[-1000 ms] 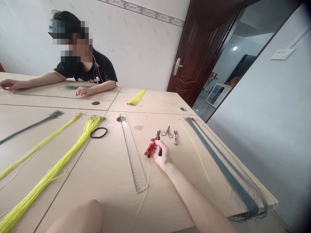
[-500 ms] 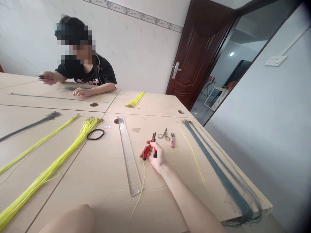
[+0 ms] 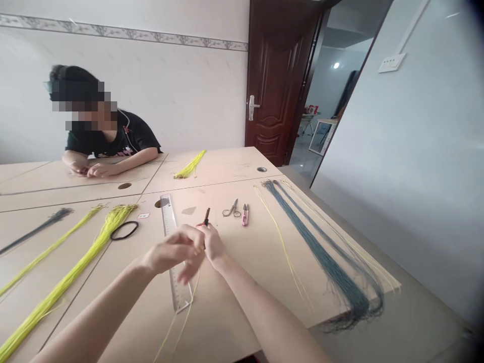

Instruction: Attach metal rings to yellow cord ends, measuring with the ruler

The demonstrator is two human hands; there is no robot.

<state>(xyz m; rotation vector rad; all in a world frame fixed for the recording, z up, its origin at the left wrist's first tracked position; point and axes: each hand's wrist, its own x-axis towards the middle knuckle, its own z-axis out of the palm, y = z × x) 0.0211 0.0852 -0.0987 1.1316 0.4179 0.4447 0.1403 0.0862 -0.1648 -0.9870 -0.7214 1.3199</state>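
My right hand (image 3: 212, 244) is closed around a pair of pliers (image 3: 206, 216), whose dark jaws point up and away from me. Its red and black handles are mostly hidden now. Right beside it, my left hand (image 3: 176, 252) hovers over the clear ruler (image 3: 168, 217) with bent, partly blurred fingers that reach to the right hand. What those fingers pinch, if anything, is hidden. A thin yellow cord (image 3: 186, 320) hangs down below the two hands, across the ruler's near end, toward the table's front edge.
Scissors (image 3: 231, 209) and pink thread snips (image 3: 245, 215) lie beyond my hands. Teal cords (image 3: 317, 252) run along the table's right side. Yellow cord bundles (image 3: 79, 272) and a black band (image 3: 124, 231) lie left. Opposite, a co-worker (image 3: 109, 136) leans on the table.
My left hand has come up from the lower left to meet my right hand. The pliers have turned, and my view has shifted right. The co-worker's hands have come together.
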